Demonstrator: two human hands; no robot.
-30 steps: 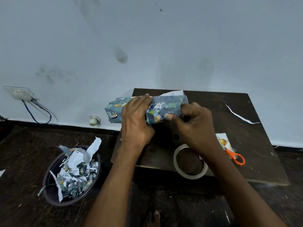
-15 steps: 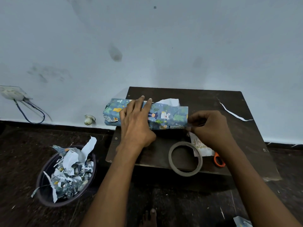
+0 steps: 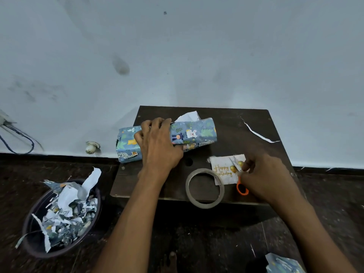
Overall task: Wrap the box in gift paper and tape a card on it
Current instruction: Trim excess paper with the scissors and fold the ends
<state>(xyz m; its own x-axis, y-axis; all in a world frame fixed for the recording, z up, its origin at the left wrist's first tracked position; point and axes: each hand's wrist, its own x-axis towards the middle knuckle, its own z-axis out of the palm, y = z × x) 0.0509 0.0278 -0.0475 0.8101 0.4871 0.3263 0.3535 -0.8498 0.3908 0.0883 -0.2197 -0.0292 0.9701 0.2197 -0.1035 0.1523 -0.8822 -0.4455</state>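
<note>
While the left hand (image 3: 157, 146) holds the wrapped box (image 3: 167, 138) down on the table (image 3: 232, 123), fingers curled over its top, the right hand (image 3: 264, 176) has left the box's right end, where it was pinching the paper half a second ago. Now it is lower, at the card (image 3: 224, 170) and the scissors (image 3: 241, 189), of which only the orange handle shows. Its fingers are bent at the blades, near the card's right edge, but I cannot tell if they already grip something.

I think this means the work on the right end pauses and the person looks for a tool, maybe to cut tape. White paper (image 3: 188, 116) sticks out behind the box, so the wrapping seems not finished.

The tape roll (image 3: 204, 188) lies at the near edge of the table, overlapping the card's left corner. On the card I read "Happy Birthday" in gold letters, with gold balloons beside it. The gift paper has cartoon animals and leaves but no words I can read. A bin of paper scraps (image 3: 61, 215) stands on the floor to the left.
</note>
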